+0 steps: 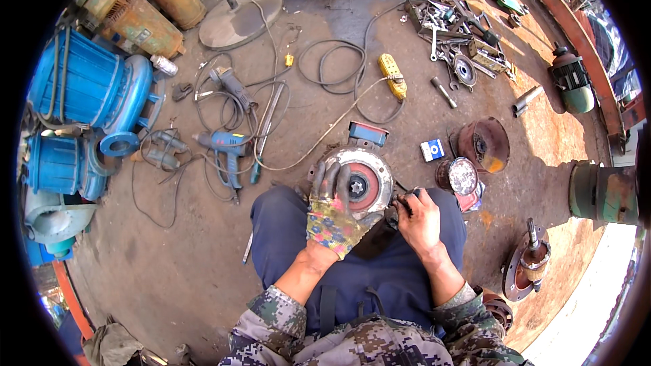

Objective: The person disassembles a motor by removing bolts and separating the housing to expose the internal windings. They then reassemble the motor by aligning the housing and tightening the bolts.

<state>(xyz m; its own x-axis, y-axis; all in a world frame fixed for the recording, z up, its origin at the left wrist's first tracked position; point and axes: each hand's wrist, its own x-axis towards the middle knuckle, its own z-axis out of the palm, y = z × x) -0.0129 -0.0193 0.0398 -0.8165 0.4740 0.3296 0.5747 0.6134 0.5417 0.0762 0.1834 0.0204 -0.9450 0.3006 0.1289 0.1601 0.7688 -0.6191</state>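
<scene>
Between my knees stands an electric motor or pump body with a pale round flange (384,175) and a reddish ring around a toothed shaft hole at its centre. My left hand (337,220), in a dirty floral glove, lies over the flange's left and lower part. Its fingers are stretched out flat, and the thumb points right along the lower rim. Just right of the flange, my bare right hand (419,222) is closed with fingertips pinched together. Dark stuff shows at those fingertips, too small to name. A blue-and-red box (369,133) sits at the body's far side.
Left lie a blue power drill (229,149), an angle grinder (234,88), tangled cords and blue pumps (74,81). A yellow power strip (392,76) lies ahead. Right are a toolbox (444,17), a rusty drum (485,144), a round tin (462,176) and a shaft with flange (532,264).
</scene>
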